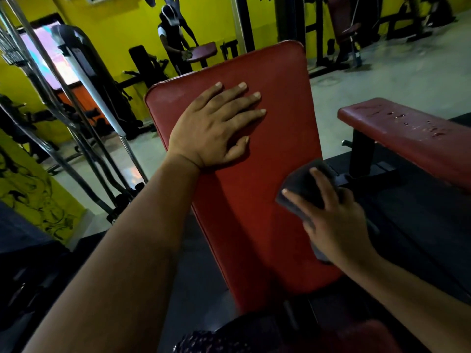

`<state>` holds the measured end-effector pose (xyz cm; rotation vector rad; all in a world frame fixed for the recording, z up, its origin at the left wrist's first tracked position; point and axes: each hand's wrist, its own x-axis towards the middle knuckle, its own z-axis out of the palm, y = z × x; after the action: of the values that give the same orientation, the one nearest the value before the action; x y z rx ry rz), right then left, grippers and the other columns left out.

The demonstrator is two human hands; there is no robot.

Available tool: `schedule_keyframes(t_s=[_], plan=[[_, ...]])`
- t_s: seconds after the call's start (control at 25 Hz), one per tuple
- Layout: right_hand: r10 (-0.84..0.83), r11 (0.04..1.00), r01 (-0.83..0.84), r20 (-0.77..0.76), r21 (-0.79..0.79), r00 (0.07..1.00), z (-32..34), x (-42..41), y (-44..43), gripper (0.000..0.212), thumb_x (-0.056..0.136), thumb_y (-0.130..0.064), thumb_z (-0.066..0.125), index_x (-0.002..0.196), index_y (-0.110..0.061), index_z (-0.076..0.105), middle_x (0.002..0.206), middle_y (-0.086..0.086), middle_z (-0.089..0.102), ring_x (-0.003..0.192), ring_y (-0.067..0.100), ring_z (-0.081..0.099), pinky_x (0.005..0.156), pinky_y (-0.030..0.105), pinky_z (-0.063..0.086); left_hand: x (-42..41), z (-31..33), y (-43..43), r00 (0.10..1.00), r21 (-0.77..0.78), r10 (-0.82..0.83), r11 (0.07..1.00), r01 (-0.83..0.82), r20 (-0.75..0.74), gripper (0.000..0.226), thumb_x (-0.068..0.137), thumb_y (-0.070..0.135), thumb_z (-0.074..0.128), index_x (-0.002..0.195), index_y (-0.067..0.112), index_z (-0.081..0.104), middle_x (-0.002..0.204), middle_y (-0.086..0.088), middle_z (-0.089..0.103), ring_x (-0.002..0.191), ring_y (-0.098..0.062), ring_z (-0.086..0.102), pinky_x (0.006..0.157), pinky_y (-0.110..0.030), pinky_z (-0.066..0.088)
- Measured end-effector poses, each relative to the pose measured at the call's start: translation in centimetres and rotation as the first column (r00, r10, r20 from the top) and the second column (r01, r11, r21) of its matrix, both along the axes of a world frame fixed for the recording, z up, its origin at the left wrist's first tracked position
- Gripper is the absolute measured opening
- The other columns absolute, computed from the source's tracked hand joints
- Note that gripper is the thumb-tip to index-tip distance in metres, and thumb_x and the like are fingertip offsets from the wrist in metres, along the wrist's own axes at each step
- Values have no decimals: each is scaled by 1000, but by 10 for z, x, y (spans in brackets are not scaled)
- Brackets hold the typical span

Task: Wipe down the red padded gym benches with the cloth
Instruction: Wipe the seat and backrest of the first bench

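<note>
The red padded inclined bench occupies the centre of the head view. Its long vinyl surface runs from the lower middle up to a rounded top edge.

The left hand rests flat on the upper part of this surface. Its fingers are straight, slightly spread and point toward the top right corner. The thumb lies on the pad beside the palm. The left hand holds nothing.

The right hand is at the right edge of the same pad, lower than the left hand. It presses the dark grey cloth against that edge. Two of its fingers are extended and spread across the top of the cloth. The remaining fingers lie in shadow on the far side, and their position cannot be determined. Part of the cloth protrudes beyond the fingertips, and another part shows beneath the heel of the hand.

A red padded flat bench stands to the right, apart from the inclined bench, on a black metal frame. Its top shows scuffed, worn patches.

Angled chrome bars of a machine stand at the left, in front of a yellow wall. A grey floor extends behind both benches. In the background a person leans over a dark red rounded pad.
</note>
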<state>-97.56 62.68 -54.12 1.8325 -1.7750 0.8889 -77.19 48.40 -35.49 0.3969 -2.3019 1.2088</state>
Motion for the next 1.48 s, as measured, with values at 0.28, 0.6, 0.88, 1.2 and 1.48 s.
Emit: schedule_keyframes(t_s=[0.28, 0.6, 0.88, 1.2, 1.48], plan=[[-133, 988, 36, 716, 149, 685, -19, 27, 9, 87, 77, -13, 77, 148, -39, 33, 160, 12, 2, 138, 46, 22, 97, 53, 45, 0, 0, 1, 1000, 9, -6, 1000, 6, -9, 48, 93, 41, 51, 138, 24, 56, 146, -1, 51, 138, -23, 44, 115, -44, 28], [-101, 993, -4, 839, 121, 535, -5, 103, 16, 89, 83, -22, 74, 146, -50, 19, 158, 13, -3, 137, 42, 22, 106, 46, 34, 0, -1, 3, 1000, 8, -6, 1000, 6, -16, 48, 92, 40, 53, 137, 23, 57, 145, -2, 52, 137, -24, 45, 114, -46, 31], [-8, 979, -98, 508, 180, 861, -13, 164, 19, 106, 51, -41, 90, 144, -43, 39, 150, 21, 27, 94, 39, 52, 65, 44, 55, 0, -1, 5, 1000, 9, 8, 1000, -8, -9, 55, 92, 40, 51, 145, 24, 47, 148, -3, 49, 138, -23, 43, 114, -45, 31], [224, 966, -209, -91, 155, 970, -51, 167, 20, 73, 69, -30, 77, 137, -38, 52, 152, 3, 29, 93, 40, 61, 60, 46, 52, -1, -1, 5, 1000, 30, 16, 999, -16, -18, 49, 92, 40, 53, 139, 23, 56, 143, -6, 53, 137, -26, 45, 114, -46, 30], [195, 980, -199, -295, 18, 935, -83, 111, 23, 60, 86, -23, 54, 141, -45, 43, 154, 1, 26, 93, 35, 46, 62, 45, 53, 0, -2, 5, 1000, 18, 8, 1000, -8, -16, 49, 93, 38, 54, 139, 22, 54, 144, -7, 53, 137, -27, 44, 114, -48, 31]])
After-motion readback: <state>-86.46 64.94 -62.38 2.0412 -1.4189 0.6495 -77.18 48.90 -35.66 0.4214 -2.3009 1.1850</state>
